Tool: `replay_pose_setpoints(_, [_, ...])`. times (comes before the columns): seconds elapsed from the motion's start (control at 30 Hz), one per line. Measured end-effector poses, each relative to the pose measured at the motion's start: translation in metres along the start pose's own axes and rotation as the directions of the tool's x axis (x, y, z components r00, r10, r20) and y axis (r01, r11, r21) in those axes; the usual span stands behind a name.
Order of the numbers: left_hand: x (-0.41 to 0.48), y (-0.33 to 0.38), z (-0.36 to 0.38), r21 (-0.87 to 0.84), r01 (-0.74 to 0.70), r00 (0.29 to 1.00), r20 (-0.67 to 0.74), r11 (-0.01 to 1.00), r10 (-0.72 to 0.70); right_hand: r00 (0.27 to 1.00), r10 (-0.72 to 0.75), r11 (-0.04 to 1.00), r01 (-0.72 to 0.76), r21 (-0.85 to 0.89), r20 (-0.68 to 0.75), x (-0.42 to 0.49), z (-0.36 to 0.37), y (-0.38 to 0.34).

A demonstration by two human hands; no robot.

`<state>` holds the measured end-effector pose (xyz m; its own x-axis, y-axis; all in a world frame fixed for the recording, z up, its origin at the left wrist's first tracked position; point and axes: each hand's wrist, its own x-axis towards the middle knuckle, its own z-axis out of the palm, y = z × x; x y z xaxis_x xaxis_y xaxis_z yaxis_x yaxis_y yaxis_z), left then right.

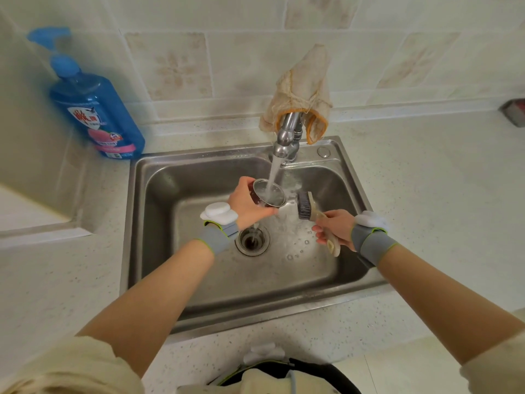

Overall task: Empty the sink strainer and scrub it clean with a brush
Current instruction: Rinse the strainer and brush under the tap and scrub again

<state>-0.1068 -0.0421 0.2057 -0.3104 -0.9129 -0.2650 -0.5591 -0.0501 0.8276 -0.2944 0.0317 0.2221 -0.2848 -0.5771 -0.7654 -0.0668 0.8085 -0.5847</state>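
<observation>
My left hand point(247, 204) grips the round metal sink strainer point(270, 193), tilted with its mouth facing up and right under the running water from the tap point(285, 139). My right hand point(335, 227) holds a scrub brush point(308, 206) by its pale handle; the dark bristle head sits just right of the strainer, a small gap apart. Both hands are above the steel sink point(216, 282). The open drain hole point(252, 240) lies below my left wrist.
A blue pump bottle of soap point(96, 109) stands on the counter left of the sink. A beige cloth point(298, 89) is tied over the tap's top. Speckled white counter point(426, 194) surrounds the sink; a tiled wall runs behind.
</observation>
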Motion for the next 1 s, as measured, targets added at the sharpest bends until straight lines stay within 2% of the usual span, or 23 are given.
replay_pose_setpoints(0.13, [0.002, -0.009, -0.002, 0.099, -0.026, 0.999, -0.020, 0.995, 0.028, 0.996, -0.080, 0.985, 0.073, -0.158, -0.040, 0.002, 0.000, -0.005])
replay_pose_setpoints(0.2, [0.003, -0.015, -0.005, 0.283, -0.061, 0.998, 0.038, 0.957, 0.052, 0.986, -0.156, 0.938, 0.129, -0.323, -0.058, 0.000, 0.000, -0.008])
replay_pose_setpoints(0.23, [0.005, -0.018, -0.008, 0.413, -0.086, 0.995, 0.086, 0.907, 0.055, 0.975, -0.216, 0.856, 0.161, -0.492, -0.057, 0.000, -0.001, -0.011])
replay_pose_setpoints(0.27, [0.006, -0.020, -0.009, 0.530, -0.105, 0.991, 0.125, 0.842, 0.045, 0.959, -0.280, 0.723, 0.189, -0.665, -0.032, 0.001, -0.004, -0.014])
replay_pose_setpoints(0.33, [0.006, -0.023, -0.011, 0.644, -0.121, 0.986, 0.167, 0.755, 0.015, 0.932, -0.362, 0.457, 0.209, -0.864, 0.035, 0.004, -0.008, -0.025])
replay_pose_setpoints(0.43, [0.007, -0.027, -0.013, 0.595, -0.103, 0.982, 0.188, 0.797, -0.013, 0.893, -0.423, 0.146, 0.236, -0.961, 0.155, 0.012, -0.003, -0.057])
replay_pose_setpoints(0.53, [0.009, -0.026, -0.012, 0.461, -0.090, 0.981, 0.196, 0.883, -0.003, 0.846, -0.471, -0.029, 0.269, -0.963, 0.250, 0.022, 0.013, -0.090])
replay_pose_setpoints(0.57, [0.012, -0.026, -0.012, 0.423, -0.093, 0.980, 0.198, 0.901, 0.008, 0.836, -0.468, -0.055, 0.295, -0.954, 0.286, 0.027, 0.019, -0.102])
replay_pose_setpoints(0.7, [0.014, -0.023, -0.008, 0.325, -0.128, 0.975, 0.215, 0.937, 0.058, 0.863, -0.425, 0.077, 0.337, -0.938, 0.275, 0.045, 0.025, -0.121])
replay_pose_setpoints(0.83, [0.021, -0.024, -0.008, 0.319, -0.131, 0.974, 0.220, 0.939, 0.061, 0.851, -0.428, -0.029, 0.323, -0.946, 0.304, 0.047, 0.024, -0.127])
replay_pose_setpoints(1.0, [0.031, -0.025, -0.011, 0.456, -0.094, 0.962, 0.270, 0.885, -0.037, 0.814, -0.408, -0.093, 0.412, -0.906, 0.412, 0.058, 0.009, -0.128])
